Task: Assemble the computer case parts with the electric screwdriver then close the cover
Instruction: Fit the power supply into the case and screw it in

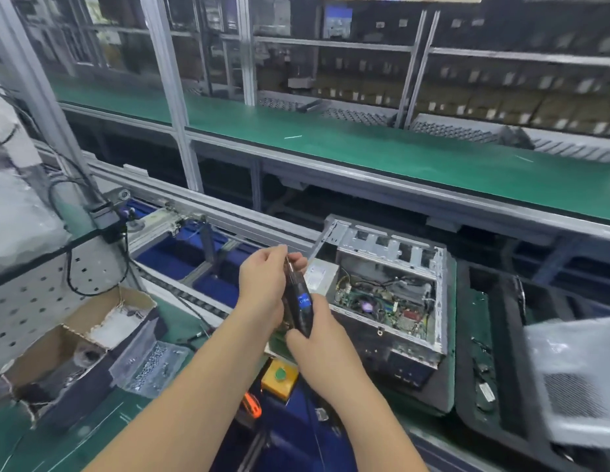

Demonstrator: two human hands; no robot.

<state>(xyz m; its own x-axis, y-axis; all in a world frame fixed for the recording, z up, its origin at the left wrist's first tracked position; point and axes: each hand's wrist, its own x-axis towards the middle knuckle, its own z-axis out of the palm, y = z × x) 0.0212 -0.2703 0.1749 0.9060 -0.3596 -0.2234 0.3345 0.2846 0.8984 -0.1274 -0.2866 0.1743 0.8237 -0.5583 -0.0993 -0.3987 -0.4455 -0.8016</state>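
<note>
A worker's right hand (317, 349) grips the lower body of a black electric screwdriver (298, 301), its small blue display lit, while the left hand (262, 284) pinches the tool's tip, fingers curled round the bit end, apparently seating a screw or bit; the tip itself is hidden. Both hands hover above the green worktop (181, 332), just left of the open computer case (388, 294), which lies on its side with the motherboard exposed and the cover off. The screwdriver looks light, rigid and smooth-bodied, best held around its mid-barrel as it is now. The sheet-metal case appears heavy and stiff, with thin edges; its outer frame is the safer hold, never the fragile board inside. A clear tray of screws (150, 364) sits near the left forearm.
</note>
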